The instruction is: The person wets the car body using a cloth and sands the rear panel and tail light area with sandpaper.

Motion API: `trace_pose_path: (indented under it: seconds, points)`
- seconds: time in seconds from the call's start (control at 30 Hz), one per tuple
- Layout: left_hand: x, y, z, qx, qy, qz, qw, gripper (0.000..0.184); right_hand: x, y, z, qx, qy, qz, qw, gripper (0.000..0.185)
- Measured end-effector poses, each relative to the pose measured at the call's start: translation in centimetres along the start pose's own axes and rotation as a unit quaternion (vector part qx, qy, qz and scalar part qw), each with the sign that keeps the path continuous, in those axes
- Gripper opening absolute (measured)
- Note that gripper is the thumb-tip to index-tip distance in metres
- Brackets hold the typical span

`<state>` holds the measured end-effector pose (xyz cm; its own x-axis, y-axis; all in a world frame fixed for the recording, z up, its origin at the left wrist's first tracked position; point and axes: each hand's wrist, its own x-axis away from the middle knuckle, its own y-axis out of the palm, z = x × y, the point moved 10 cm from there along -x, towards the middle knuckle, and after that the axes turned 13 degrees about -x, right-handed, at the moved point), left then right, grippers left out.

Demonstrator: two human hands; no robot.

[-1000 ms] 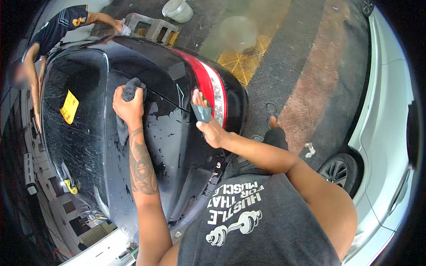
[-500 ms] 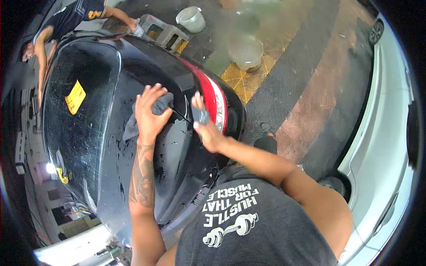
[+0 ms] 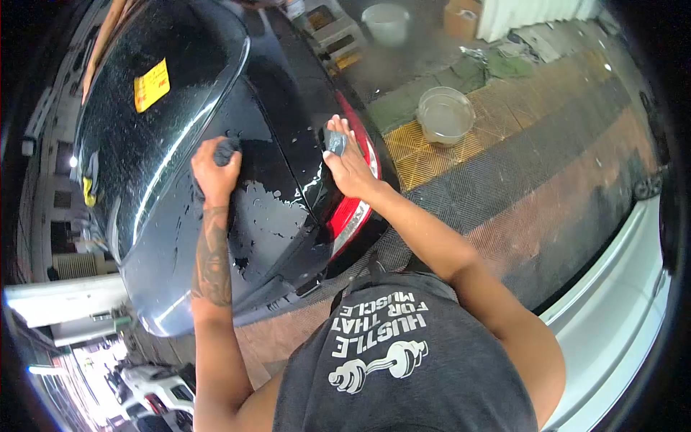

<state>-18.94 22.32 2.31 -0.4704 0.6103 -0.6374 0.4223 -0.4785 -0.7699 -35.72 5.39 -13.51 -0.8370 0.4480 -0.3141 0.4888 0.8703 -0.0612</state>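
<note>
In the left hand (image 3: 213, 171) a bunched dark-grey cloth (image 3: 228, 151) is gripped against the glossy black car body (image 3: 270, 219), left of the red-and-clear tail light (image 3: 348, 214), to which the right hand (image 3: 349, 165), fingers extended and crossed by a grey patch (image 3: 335, 142), is placed nearer.

1. The left grip (image 3: 216, 173), spread over the gray cloth (image 3: 227, 152) half a second ago, now curls around it, nearer the rear window (image 3: 162, 90) and away from the panel seam.
2. The right grip (image 3: 345, 160) now reaches across the tail light (image 3: 350, 222), whose red end shows below the wrist.
3. The view has turned: a brown box (image 3: 461, 19) and a white vehicle (image 3: 158, 392) appear.
4. Only the co-worker's arm (image 3: 105, 39) shows now.
5. The bucket (image 3: 439, 135) on yellow flooring shows more clearly.
</note>
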Motion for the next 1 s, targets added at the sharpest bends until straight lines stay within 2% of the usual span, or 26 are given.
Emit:
trace_pose_path:
  seconds: [0.07,0.1,0.17,0.23,0.3,0.33,0.4,0.43,0.5,0.53,0.57,0.63,0.7,0.73,0.77,0.83,0.87,0.9,0.97,1.0]
  points:
    - [0.7,-0.4,-3.2,-0.034,-0.039,0.023,0.998,0.031,3.1,0.9,-3.0,0.057,-0.100,-0.014,0.993,0.077]
    - [0.7,-0.2,-3.4,-0.038,-0.045,0.023,0.998,0.031,6.1,2.0,-5.2,0.049,-0.091,-0.071,0.992,0.078]
    - [1.2,-1.0,-3.3,-0.086,-0.049,0.061,0.993,0.031,8.6,2.9,-5.7,-0.007,-0.118,-0.111,0.987,0.079]
    - [1.2,-0.9,-3.7,-0.089,-0.069,0.046,0.993,0.032,3.7,0.8,-3.7,0.047,-0.122,-0.067,0.989,0.076]
    - [1.4,-0.8,-3.5,-0.094,-0.061,0.043,0.993,0.033,-4.2,-1.2,0.7,-0.018,0.012,-0.051,0.998,0.076]
    - [2.0,-0.9,-3.6,-0.096,-0.070,0.043,0.992,0.033,-4.0,-0.9,1.0,-0.017,0.013,-0.060,0.998,0.076]
    - [1.5,-1.0,-3.5,-0.094,-0.061,0.055,0.992,0.034,-3.4,-0.4,0.2,0.021,-0.057,-0.053,0.997,0.078]
    - [0.9,-0.9,-3.5,-0.091,-0.056,0.062,0.992,0.034,0.0,0.4,-1.3,0.034,-0.116,-0.064,0.991,0.078]
    - [1.4,-0.9,-3.5,-0.092,-0.062,0.056,0.992,0.035,3.6,1.1,-2.5,-0.039,-0.083,-0.126,0.988,0.078]
    - [1.4,-0.8,-3.5,-0.093,-0.069,0.048,0.992,0.036,2.4,0.5,-2.1,-0.003,-0.107,-0.121,0.987,0.078]
    - [1.4,-0.9,-3.6,-0.093,-0.070,0.046,0.992,0.036,-0.3,-0.2,-1.0,0.021,-0.104,-0.085,0.991,0.076]
    - [1.5,-0.8,-3.6,-0.103,-0.071,0.045,0.991,0.035,-7.4,-1.4,2.8,0.025,-0.055,-0.080,0.995,0.073]
    - [2.4,-1.0,-3.5,-0.108,-0.079,0.043,0.990,0.034,-10.7,-1.4,4.7,0.048,-0.004,-0.062,0.997,0.071]
    - [1.6,-0.9,-3.6,-0.110,-0.075,0.047,0.990,0.034,-8.4,-1.3,2.1,0.025,-0.005,-0.045,0.999,0.072]
    - [0.8,-0.7,-3.5,-0.106,-0.066,0.051,0.991,0.034,-5.2,-0.1,0.6,0.025,-0.078,-0.048,0.996,0.076]
    - [1.5,-0.7,-3.7,-0.102,-0.076,0.040,0.991,0.033,-0.2,0.6,-1.8,-0.018,-0.069,-0.092,0.993,0.076]
    - [1.4,-0.6,-3.7,-0.107,-0.073,0.042,0.991,0.033,-0.6,0.4,-1.8,-0.015,-0.090,-0.101,0.991,0.074]
    - [1.5,-0.6,-3.7,-0.109,-0.073,0.039,0.991,0.033,-2.3,0.4,-0.6,-0.018,-0.088,-0.101,0.991,0.074]
    - [1.4,-0.8,-3.6,-0.090,-0.079,0.037,0.992,0.034,-8.9,-0.7,4.4,0.031,-0.009,-0.063,0.997,0.071]
    - [1.8,-0.9,-3.5,-0.094,-0.083,0.037,0.991,0.034,-10.8,-1.2,4.4,0.037,0.002,-0.064,0.997,0.071]
